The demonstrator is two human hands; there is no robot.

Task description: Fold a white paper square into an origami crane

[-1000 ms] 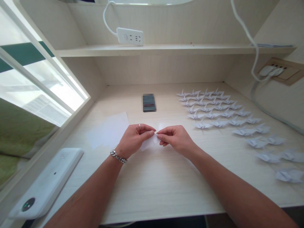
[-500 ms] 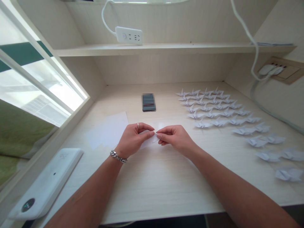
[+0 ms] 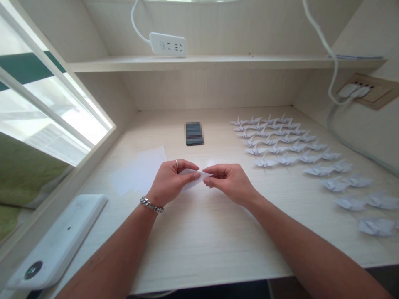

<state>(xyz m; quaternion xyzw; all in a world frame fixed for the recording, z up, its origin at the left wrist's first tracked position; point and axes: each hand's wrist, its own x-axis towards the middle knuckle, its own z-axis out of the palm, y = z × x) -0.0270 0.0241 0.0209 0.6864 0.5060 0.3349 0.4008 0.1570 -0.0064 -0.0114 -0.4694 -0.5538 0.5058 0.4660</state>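
A small folded piece of white paper [image 3: 188, 186] is held above the desk, its narrow point reaching to the right. My left hand [image 3: 170, 178], wearing a ring and a chain bracelet, pinches it between thumb and fingers. At the pointed end, the thumb and forefinger of my right hand [image 3: 230, 181] lie on either side of the tip, curled around it. Part of the paper is hidden behind my left thumb. Flat white paper sheets [image 3: 134, 170] lie to the left of my hands. Rows of folded white paper cranes [image 3: 286, 147] stand on the right side.
A dark phone-like object [image 3: 194, 133], blurred out, lies beyond my hands. A long white device [image 3: 67, 236] with a round display sits at the left edge. Above, a power strip [image 3: 168, 44] rests on the shelf [image 3: 218, 63]. A wall socket [image 3: 368, 89] with plugs is at right.
The paper's pointed end now shows between my right thumb and forefinger, which have parted slightly. My left hand has shifted a little left. The whole view has shifted slightly.
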